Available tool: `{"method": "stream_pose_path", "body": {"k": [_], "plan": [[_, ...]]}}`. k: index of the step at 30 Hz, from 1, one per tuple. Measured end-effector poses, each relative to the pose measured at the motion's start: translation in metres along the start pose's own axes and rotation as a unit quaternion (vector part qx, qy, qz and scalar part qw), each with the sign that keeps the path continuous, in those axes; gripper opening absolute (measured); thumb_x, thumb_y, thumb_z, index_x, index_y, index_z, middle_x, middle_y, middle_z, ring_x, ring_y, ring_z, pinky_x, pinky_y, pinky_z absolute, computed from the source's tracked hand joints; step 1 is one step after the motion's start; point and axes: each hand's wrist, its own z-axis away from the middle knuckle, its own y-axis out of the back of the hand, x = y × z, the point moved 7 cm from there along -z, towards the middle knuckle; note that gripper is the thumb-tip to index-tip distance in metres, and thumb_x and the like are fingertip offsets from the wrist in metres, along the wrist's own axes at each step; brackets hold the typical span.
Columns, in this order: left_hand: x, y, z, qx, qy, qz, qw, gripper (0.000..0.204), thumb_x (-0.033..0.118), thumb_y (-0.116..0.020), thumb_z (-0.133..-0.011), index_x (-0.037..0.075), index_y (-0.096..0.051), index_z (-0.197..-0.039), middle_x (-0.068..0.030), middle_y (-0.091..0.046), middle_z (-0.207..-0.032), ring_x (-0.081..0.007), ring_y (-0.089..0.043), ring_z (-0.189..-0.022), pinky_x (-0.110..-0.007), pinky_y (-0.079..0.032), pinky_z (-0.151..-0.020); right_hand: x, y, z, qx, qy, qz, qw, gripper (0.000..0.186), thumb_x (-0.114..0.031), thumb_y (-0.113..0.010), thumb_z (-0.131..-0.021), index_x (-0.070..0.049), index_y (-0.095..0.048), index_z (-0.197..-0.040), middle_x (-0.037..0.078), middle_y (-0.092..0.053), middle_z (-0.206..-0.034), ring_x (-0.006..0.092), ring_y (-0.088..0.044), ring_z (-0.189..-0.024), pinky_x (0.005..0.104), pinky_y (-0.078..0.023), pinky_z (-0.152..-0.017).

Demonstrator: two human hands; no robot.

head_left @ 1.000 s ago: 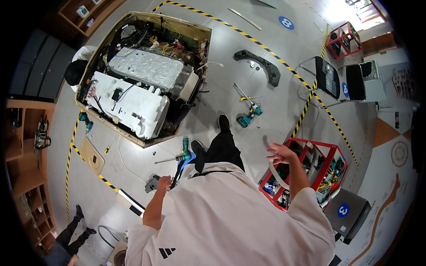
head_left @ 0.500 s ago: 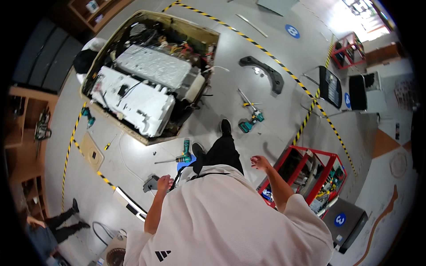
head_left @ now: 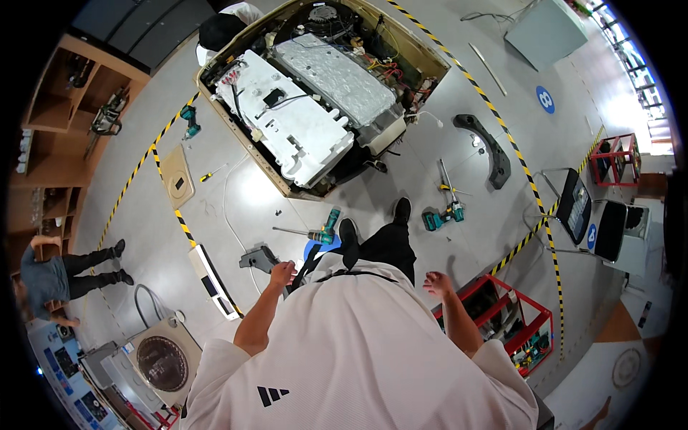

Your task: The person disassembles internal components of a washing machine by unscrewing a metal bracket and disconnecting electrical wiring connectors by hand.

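Observation:
My left hand (head_left: 284, 273) hangs at my left side, its fingers loosely bent and nothing seen in it. It is nearest to a dark grey angular part (head_left: 259, 259) on the floor, apart from it as far as I can tell. My right hand (head_left: 437, 284) is held out with its fingers apart, holding nothing visible, by a red-framed tool rack (head_left: 527, 319). Ahead lies an opened appliance (head_left: 204, 82) with a beige shell, a white foam block (head_left: 287, 136), a silvery foil-like panel (head_left: 333, 75) and loose wires.
Near my feet lie a teal long-bit power drill (head_left: 326, 228), another teal drill (head_left: 448, 215) and a curved black part (head_left: 491, 147). A yellow screwdriver (head_left: 206, 176) and beige panel (head_left: 177, 175) are to the left. Chairs (head_left: 573, 208) stand right; a person (head_left: 50, 276) stands far left.
The whole view has swung, bringing the appliance further right and up in the picture. More of the left side shows, including a washing-machine-like unit. Both hands stay low and apart.

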Motion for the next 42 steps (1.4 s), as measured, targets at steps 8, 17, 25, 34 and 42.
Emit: {"method": "stream_pose_path", "body": {"k": [8, 17, 25, 34, 42], "plan": [[0.019, 0.004, 0.011, -0.002, -0.054, -0.108, 0.993, 0.029, 0.029, -0.055, -0.085, 0.001, -0.062, -0.087, -0.0065, -0.063, -0.074, -0.0127, -0.057, -0.053, -0.026, -0.044, -0.043, -0.06, 0.005, 0.001, 0.002, 0.043, -0.027, 0.999, 0.04, -0.035, -0.05, -0.088, -0.008, -0.051, -0.118, 0.01, -0.06, -0.103, 0.0231, -0.061, -0.095, 0.0381, -0.045, -0.082], [0.008, -0.009, -0.031, -0.092, -0.158, -0.138, 0.973, 0.027, 0.031, -0.053, -0.086, 0.006, -0.06, -0.089, -0.0032, -0.06, -0.072, -0.0116, -0.054, -0.054, -0.026, -0.043, -0.046, 0.009, 0.009, -0.012, -0.002, 0.061, -0.141, 0.988, 0.033, -0.031, -0.053, -0.088, -0.007, -0.054, -0.11, 0.006, -0.062, -0.088, 0.0184, -0.063, -0.072, 0.0293, -0.048, -0.058], [0.053, -0.036, -0.025, -0.046, 0.063, 0.006, 0.997, 0.03, 0.034, -0.053, -0.086, 0.007, -0.057, -0.098, -0.0057, -0.062, -0.082, -0.0143, -0.06, -0.065, -0.027, -0.049, -0.055, 0.089, 0.009, 0.022, 0.043, -0.064, -0.167, 0.983, 0.031, -0.036, -0.056, -0.084, -0.012, -0.057, -0.103, 0.0, -0.061, -0.081, 0.0148, -0.062, -0.069, 0.0311, -0.045, -0.057], [0.122, -0.129, -0.017, -0.124, -0.064, -0.138, 0.981, 0.023, 0.027, -0.053, -0.087, 0.006, -0.057, -0.094, -0.0074, -0.062, -0.077, -0.0132, -0.057, -0.063, -0.025, -0.045, -0.054, 0.084, 0.111, 0.01, 0.184, 0.128, -0.143, 0.964, 0.036, -0.031, -0.055, -0.085, 0.001, -0.061, -0.101, 0.011, -0.065, -0.079, 0.0179, -0.064, -0.067, 0.0272, -0.047, -0.06], [0.174, -0.217, -0.095, -0.261, -0.139, -0.4, 0.867, 0.02, 0.025, -0.052, -0.088, 0.006, -0.056, -0.092, -0.0068, -0.06, -0.072, -0.0139, -0.056, -0.061, -0.024, -0.043, -0.051, 0.197, 0.143, 0.073, 0.355, 0.042, -0.535, 0.765, 0.034, -0.028, -0.056, -0.085, -0.001, -0.058, -0.106, 0.009, -0.065, -0.082, 0.0144, -0.065, -0.066, 0.0245, -0.049, -0.056]]}}
